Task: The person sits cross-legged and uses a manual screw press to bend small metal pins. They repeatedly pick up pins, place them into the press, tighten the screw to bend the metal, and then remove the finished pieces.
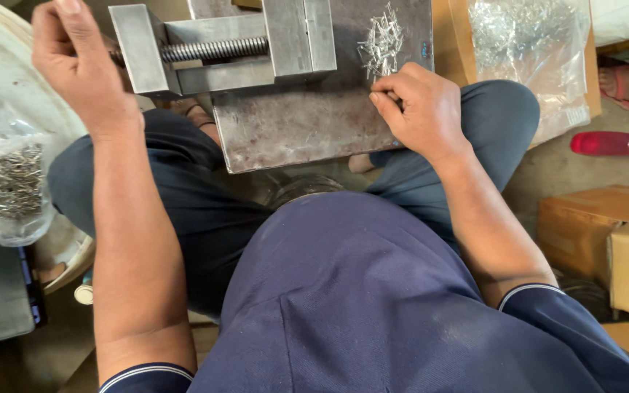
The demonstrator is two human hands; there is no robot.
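Note:
A steel vise (220, 47) with a threaded screw sits on a worn metal plate (293, 127) in front of my knees. My left hand (74, 62) is closed at the vise's left end, where the screw's handle is hidden under it. A loose pile of small shiny metal pins (381, 42) lies on the plate to the right of the vise. My right hand (420, 109) rests on the plate just below that pile, fingers curled and pinched together; whether a pin sits between them is hidden.
A clear bag of small metal parts (10, 182) lies in a pale round tray (9, 87) at left. Another clear bag of shiny pins (529, 44) sits at upper right. Cardboard boxes (606, 233) and a pink plastic object (616, 143) stand at right.

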